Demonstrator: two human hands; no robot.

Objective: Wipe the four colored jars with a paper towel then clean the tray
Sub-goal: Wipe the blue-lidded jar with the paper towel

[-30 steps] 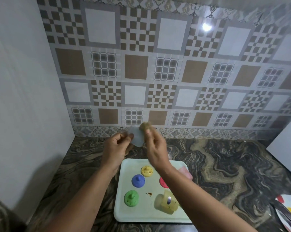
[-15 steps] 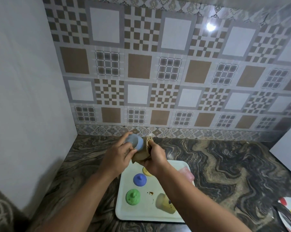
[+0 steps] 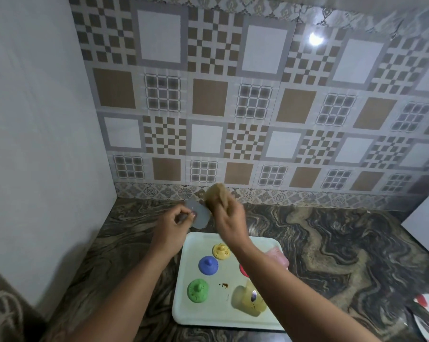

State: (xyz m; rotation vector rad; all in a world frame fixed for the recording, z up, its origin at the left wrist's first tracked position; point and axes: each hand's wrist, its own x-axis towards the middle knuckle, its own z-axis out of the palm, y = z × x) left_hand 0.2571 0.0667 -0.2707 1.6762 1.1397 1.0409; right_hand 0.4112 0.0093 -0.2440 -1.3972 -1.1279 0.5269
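A person stands at a dark marbled counter (image 3: 331,243) beneath a patterned tile wall, both forearms reaching forward. The left hand (image 3: 170,224) pinches a pale bluish jar (image 3: 199,214) between curled fingers and thumb, holding it lifted above the counter just behind the tray (image 3: 184,312), probably so every side can be reached. The right hand (image 3: 229,218) grips a crumpled brown paper towel (image 3: 214,196) in closed fingers, the wad pressed against the jar's right side. Motion blur hides exactly how the fingers lie.

The pale tray sits on the counter below the hands. On it rest three knobbed lids: yellow (image 3: 221,251), blue (image 3: 208,265) and green (image 3: 197,290). A red lid (image 3: 243,270) is mostly hidden under the right forearm. A yellow jar (image 3: 248,302) lies on its side near the tray's front right, and a pink jar (image 3: 277,257) lies at its right edge; whether either holds anything cannot be told. Small brown spots (image 3: 224,285) mark the tray's middle, so the tray seems not yet cleaned.

A plate (image 3: 428,319) with coloured patches shows at the far right.
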